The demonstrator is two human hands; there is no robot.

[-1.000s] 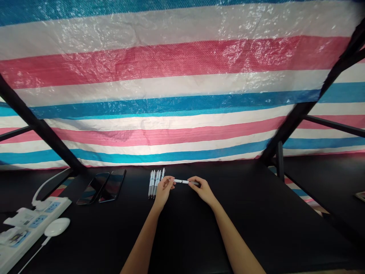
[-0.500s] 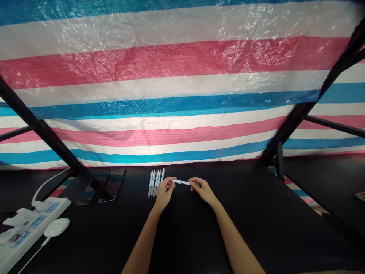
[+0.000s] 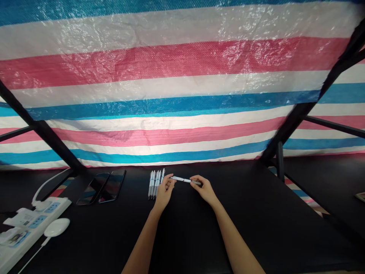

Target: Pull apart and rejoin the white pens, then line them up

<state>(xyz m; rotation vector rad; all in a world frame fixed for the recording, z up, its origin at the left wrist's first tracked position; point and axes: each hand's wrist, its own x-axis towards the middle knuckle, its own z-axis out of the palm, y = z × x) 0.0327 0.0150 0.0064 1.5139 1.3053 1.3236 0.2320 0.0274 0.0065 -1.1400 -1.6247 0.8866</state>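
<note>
Holds a slim, tubular white pen [image 3: 182, 179], grey at one end, in a narrow pinch of left hand [image 3: 164, 190] and right hand [image 3: 203, 189] — gripped near both tips, over a smooth black desk [image 3: 185, 236]. Shows similar pens [image 3: 152, 184] lined up just beside the left hand, flat glossy phones [image 3: 114, 185] farther left — and crinkled, shiny plastic sheeting [image 3: 182, 57], striped red, white and blue, behind.

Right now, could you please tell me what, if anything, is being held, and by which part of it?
A pen: the left grip holds its white end, the right grip its grey end.
</note>
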